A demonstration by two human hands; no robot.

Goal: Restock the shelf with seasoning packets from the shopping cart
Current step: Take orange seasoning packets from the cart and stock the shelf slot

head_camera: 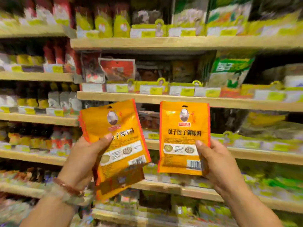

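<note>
Left hand (82, 159) grips a tilted stack of orange packets (114, 145), thumb across the front. Right hand (218, 163) pinches one upright packet (182, 138) by its lower right corner. Both held up before the shelf (164, 97), packets apart.

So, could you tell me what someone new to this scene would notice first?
Two bright orange seasoning packets stand out, held up in front of the shelves. The left hand grips a tilted packet stack with more orange showing behind it; the right hand pinches a single upright packet. Behind them run wooden shelves crowded with blurred packets and yellow price tags.
</note>
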